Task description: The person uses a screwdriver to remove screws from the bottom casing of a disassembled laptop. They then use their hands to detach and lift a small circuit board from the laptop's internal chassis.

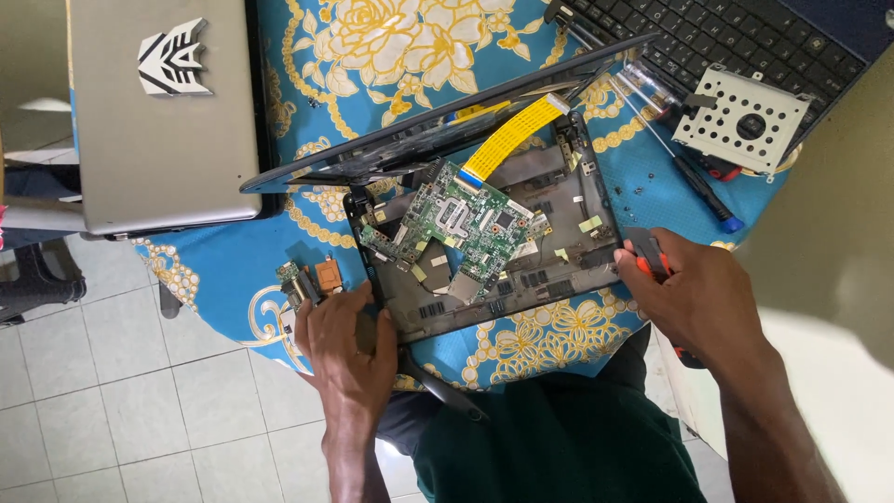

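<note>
An opened black laptop base (559, 279) lies on the blue flowered tablecloth, with a green circuit board (466, 224) inside and a yellow flat ribbon cable (512, 135) running up to the tilted black top panel (419, 140). My left hand (346, 349) rests on the base's near left corner, fingers curled over its edge. My right hand (698, 298) is closed around a tool with an orange and black handle (649, 261) at the base's right edge.
A closed grey laptop (158, 112) sits at the upper left. A black keyboard (726, 37) with a perforated metal bracket (745, 116) lies upper right, screwdrivers (698, 182) beside it. Small circuit parts (312, 278) lie left of the base. Tiled floor below.
</note>
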